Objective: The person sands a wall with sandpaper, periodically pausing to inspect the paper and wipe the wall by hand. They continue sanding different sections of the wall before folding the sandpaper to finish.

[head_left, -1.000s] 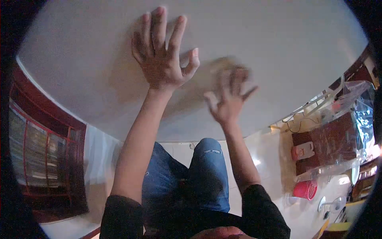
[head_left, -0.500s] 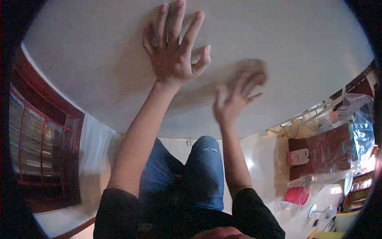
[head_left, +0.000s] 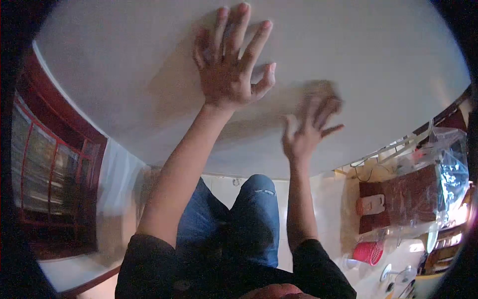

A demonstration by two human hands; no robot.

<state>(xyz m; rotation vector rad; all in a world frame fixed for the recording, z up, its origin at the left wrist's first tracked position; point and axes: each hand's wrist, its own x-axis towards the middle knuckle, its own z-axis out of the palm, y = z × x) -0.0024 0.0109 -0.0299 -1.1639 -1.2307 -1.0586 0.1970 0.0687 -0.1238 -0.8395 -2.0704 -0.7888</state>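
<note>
A broad pale, smooth surface fills the upper part of the head view. My left hand is held over it with fingers spread, back of the hand towards me and thumb out to the right. Its fingertips are close to the surface, and a soft shadow falls beside it. Lower and to the right, my right hand also has its fingers apart, slightly smeared by motion, with a dark shadow near the fingertips. Neither hand holds anything.
Below the surface's near edge are my legs in blue jeans. On the left stands a dark red window frame. At the right are a red basket, a white container and clear plastic sheeting.
Both hands have shifted a little to the right and slightly lower in the view, fingers still spread. The background has also moved slightly with the camera.
</note>
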